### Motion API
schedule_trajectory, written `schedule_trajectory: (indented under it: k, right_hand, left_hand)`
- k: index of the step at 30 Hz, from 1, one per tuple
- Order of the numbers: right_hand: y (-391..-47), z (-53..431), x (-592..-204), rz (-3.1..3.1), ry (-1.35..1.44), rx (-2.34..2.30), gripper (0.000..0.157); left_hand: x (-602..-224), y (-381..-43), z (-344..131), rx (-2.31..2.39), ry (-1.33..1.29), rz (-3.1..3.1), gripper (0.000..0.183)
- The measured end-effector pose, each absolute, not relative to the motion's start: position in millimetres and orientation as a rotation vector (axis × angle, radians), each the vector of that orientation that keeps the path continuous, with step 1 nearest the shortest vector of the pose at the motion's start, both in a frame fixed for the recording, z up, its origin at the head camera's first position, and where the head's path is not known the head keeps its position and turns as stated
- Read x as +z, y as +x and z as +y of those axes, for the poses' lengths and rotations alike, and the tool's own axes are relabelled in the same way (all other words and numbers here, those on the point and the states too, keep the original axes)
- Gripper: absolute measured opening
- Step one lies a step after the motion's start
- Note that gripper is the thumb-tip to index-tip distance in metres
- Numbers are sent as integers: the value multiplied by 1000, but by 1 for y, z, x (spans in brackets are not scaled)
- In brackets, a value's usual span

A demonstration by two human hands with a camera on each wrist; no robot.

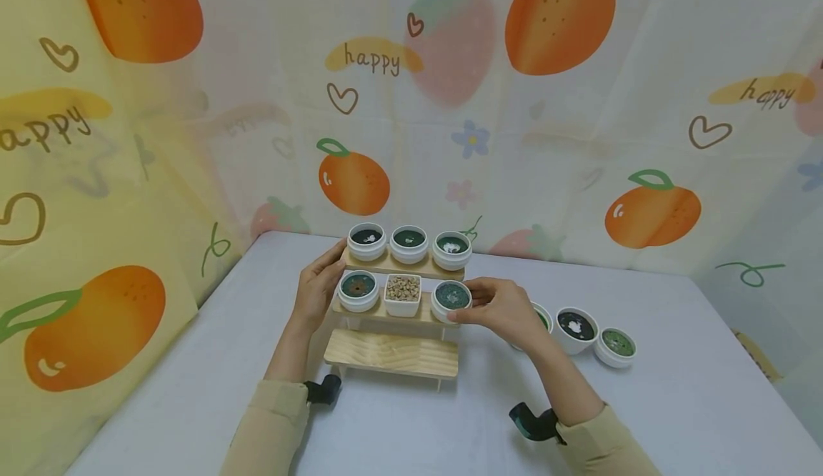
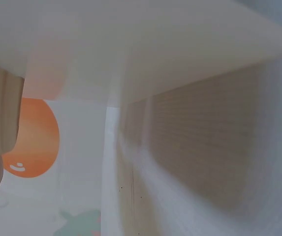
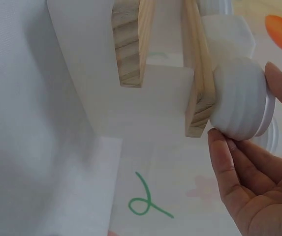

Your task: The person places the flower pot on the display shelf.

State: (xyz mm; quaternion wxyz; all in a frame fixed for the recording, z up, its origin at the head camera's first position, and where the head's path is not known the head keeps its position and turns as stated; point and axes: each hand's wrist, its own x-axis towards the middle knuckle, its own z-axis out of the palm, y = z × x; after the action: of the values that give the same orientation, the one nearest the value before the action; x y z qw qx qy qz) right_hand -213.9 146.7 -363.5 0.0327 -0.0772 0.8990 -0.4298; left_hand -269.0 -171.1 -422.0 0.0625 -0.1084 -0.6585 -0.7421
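"What stands before you, and where is the pot?"

"On the desk (image 1: pixel 675 390) there is a three-tier wooden stand (image 1: pixel 391 351). My left hand (image 1: pixel 316 286) is at its upper left side; whether these fingers grip it, I cannot tell. My right hand (image 1: pixel 498 309) pinches the round white pot (image 3: pixel 239 101) at the right end of the middle tier."

"How will it handle?"

"I suppose light, stiff, rather smooth, perhaps breakable. It is better to hold the side wall from two opposite sides."

"And what is in the way?"

"To the right, a deep bowl (image 1: pixel 572 345) is near my wrist. Just left of my pot, the square dish (image 1: pixel 403 309) of small grains (image 1: pixel 403 287) could be knocked."
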Motion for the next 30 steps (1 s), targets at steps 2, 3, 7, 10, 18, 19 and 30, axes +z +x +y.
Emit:
schedule_trajectory:
  k: [2,3,7,10,18,19,30]
  right_hand:
    - [-214,146,-363,2765,-240,-1324,62]
    - [-215,146,-364,2764,-243,-1324,63]
    - [-215,146,-365,2756,-242,-1336,62]
    - [-215,146,-365,2749,-242,-1346,62]
    - [-214,145,-365,2743,-241,-1349,62]
    - [-214,145,-365,2742,-237,-1349,62]
    - [-211,146,-365,2711,-257,-1386,62]
  left_hand:
    - [-422,-269,-171,-2242,-328,-1992,49]
    - [-422,-269,-171,-2243,-329,-1991,49]
    - [-422,-269,-171,-2250,-335,-1977,49]
    - [-422,-269,-171,-2257,-342,-1962,49]
    - [-421,-269,-171,-2253,-336,-1972,49]
    - [-421,-269,-171,-2252,-337,-1970,49]
    - [-422,-269,-171,-2261,-360,-1954,50]
